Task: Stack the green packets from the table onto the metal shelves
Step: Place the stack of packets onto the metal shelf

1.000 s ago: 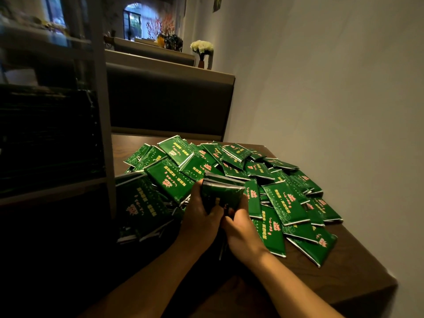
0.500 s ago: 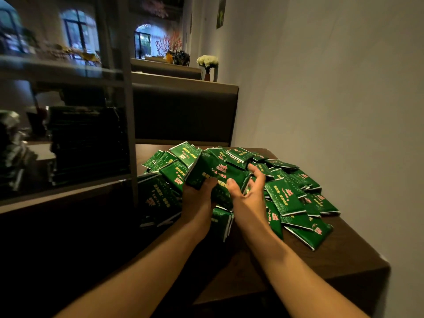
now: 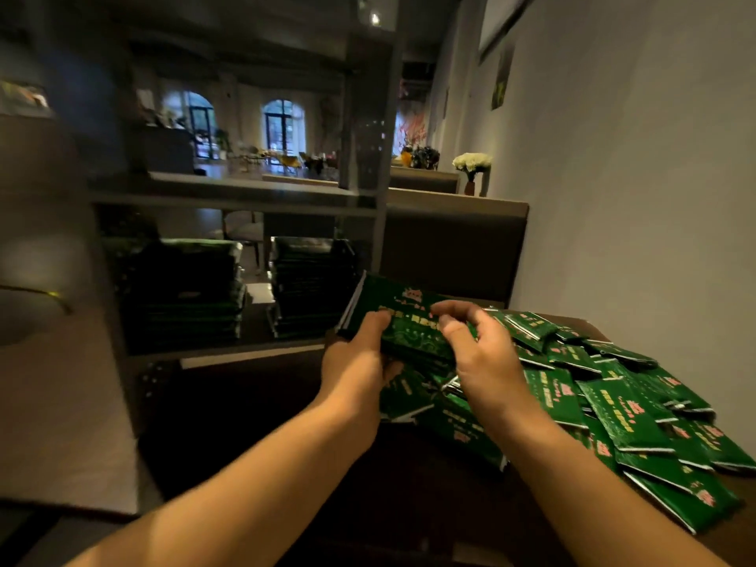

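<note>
Head view: both hands hold a small bundle of green packets [image 3: 403, 317] above the near left edge of the loose pile [image 3: 613, 403] on the dark table [image 3: 409, 505]; the left hand [image 3: 360, 362] grips the bundle's left end, fingers curled beneath, thumb on top; the right hand [image 3: 478, 354] pinches its right end with bent fingers; on the metal shelf [image 3: 229, 347] at far left stand two dark packet stacks [image 3: 311, 284].

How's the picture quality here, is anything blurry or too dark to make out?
Head view: dim overall. The shelf and the stacks on it are motion-smeared and underlit; the held bundle of packets and both hands, left and right, are fairly sharp. Wide-angle bending tilts the wall.
</note>
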A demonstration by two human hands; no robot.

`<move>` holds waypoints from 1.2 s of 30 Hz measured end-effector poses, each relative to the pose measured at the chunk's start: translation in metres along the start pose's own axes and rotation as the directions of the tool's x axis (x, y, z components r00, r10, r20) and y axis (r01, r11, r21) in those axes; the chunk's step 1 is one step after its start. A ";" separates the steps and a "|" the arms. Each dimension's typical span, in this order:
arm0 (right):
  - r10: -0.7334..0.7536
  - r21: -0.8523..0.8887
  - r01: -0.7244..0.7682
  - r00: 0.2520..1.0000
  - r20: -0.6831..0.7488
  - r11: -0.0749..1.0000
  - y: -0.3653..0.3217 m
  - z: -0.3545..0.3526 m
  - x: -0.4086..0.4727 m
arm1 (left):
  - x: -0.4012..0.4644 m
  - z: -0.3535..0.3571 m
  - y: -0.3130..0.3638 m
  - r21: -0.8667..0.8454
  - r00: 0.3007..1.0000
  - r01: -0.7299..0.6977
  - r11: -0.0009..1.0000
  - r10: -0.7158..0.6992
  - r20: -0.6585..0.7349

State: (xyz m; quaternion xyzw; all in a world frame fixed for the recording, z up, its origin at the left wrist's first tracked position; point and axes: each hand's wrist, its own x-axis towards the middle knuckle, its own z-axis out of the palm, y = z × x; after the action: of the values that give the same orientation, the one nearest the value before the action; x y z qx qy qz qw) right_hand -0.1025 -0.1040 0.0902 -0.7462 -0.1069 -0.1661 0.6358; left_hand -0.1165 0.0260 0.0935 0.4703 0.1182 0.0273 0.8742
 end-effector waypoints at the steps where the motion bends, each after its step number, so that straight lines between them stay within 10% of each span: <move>1: -0.007 0.008 0.006 0.999 0.042 1.000 -0.005 0.015 0.002 | 0.000 -0.013 0.009 -0.012 0.999 -0.032 0.999 0.032 -0.035; 15: 0.062 0.047 -0.085 0.926 0.372 0.995 -0.052 0.195 0.073 | -0.003 -0.114 0.075 -0.064 0.860 -0.206 0.976 0.150 -0.487; 26: 0.089 -0.261 0.074 0.824 0.559 0.962 -0.067 0.245 0.090 | 0.005 -0.135 0.084 0.012 0.863 -0.213 0.977 0.194 -0.467; 36: -0.082 -0.379 0.274 0.889 0.451 0.884 -0.070 0.235 0.082 | 0.006 -0.126 0.091 -0.022 0.863 -0.219 0.975 0.183 -0.472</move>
State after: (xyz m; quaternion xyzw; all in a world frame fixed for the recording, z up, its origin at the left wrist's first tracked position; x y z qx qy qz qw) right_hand -0.0264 0.1350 0.1533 -0.8730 -0.2721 -0.0793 0.3970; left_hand -0.1339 0.1804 0.1006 0.4264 0.2742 0.2350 0.8293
